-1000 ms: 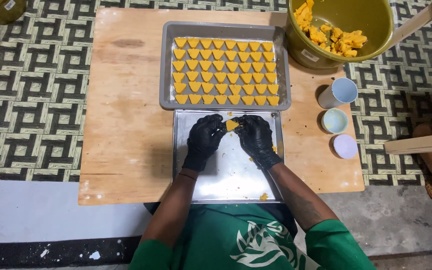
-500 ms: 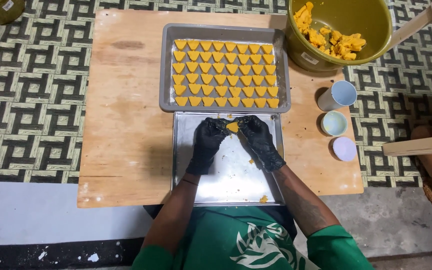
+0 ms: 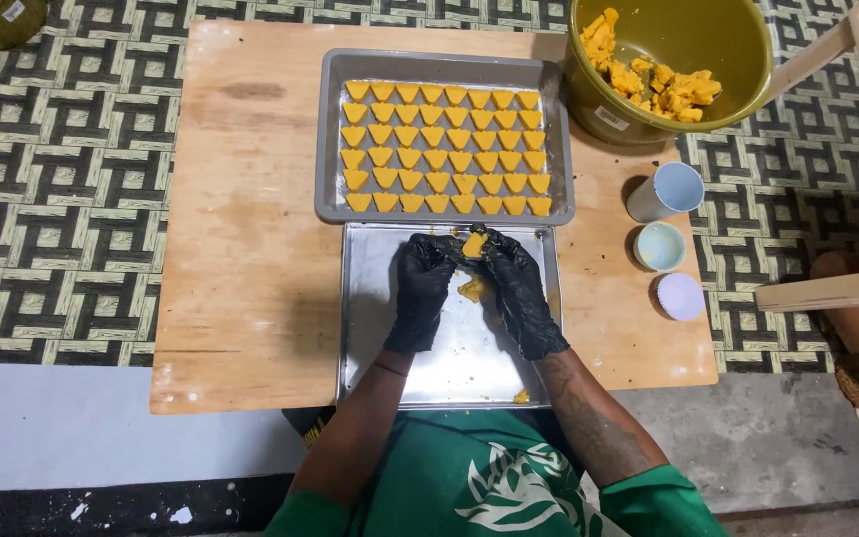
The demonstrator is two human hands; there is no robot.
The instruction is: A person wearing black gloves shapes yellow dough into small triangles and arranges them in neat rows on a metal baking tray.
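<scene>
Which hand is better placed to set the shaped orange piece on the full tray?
Probably the right hand: its fingers pinch the orange piece nearest the tray.

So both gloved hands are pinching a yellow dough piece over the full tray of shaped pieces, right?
Not quite. In the head view both hands pinch the dough piece over the near, almost bare metal tray; the full tray lies beyond it.

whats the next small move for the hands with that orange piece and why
Probably finish pinching the orange dough piece into shape: the left hand and right hand hold it together between the fingertips above the steel tray. The grey tray beyond is filled with rows of shaped pieces, so the piece would likely go onto the steel tray, where one lump lies.
</scene>
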